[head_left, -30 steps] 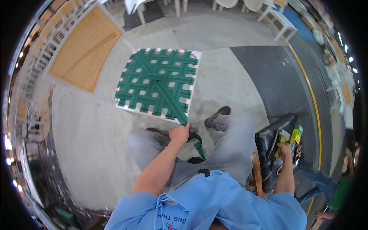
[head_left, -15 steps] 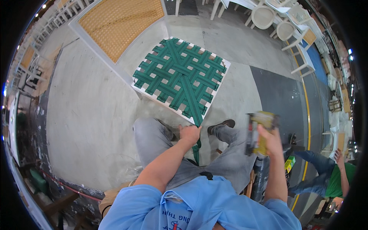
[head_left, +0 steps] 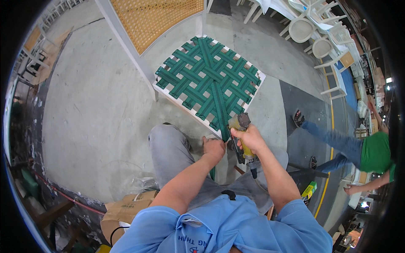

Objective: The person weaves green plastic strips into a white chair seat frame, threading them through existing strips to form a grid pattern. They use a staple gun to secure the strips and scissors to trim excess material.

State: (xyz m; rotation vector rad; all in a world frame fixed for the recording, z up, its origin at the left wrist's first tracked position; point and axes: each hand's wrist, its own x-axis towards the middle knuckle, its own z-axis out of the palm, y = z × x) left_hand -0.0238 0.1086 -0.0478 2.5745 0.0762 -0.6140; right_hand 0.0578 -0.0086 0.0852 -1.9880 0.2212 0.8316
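Before me stands a white chair frame (head_left: pixel 145 69) with a seat of woven green webbing (head_left: pixel 198 90). One long green strap (head_left: pixel 218 105) runs diagonally over the weave to the near corner. My left hand (head_left: pixel 214 149) is closed on that strap just below the corner, and its loose end hangs between my legs. In my right hand (head_left: pixel 249 138) is a yellow and black pneumatic stapler (head_left: pixel 239 123), gripped by its handle. Its nose is close to the strap at the seat's corner; whether it touches is hard to tell. An air hose hangs from the stapler's lower end.
Woven cane fills the chair's backrest (head_left: pixel 156 19). A cardboard box (head_left: pixel 124 215) lies at my left, a green and yellow box (head_left: pixel 309 190) at my right. Someone in a green shirt (head_left: pixel 375 152) is at the far right. White chairs (head_left: pixel 301 29) crowd the back right.
My right hand has brought the stapler left to the seat's near corner. My left hand still holds the strap. The person in green has come further into view.
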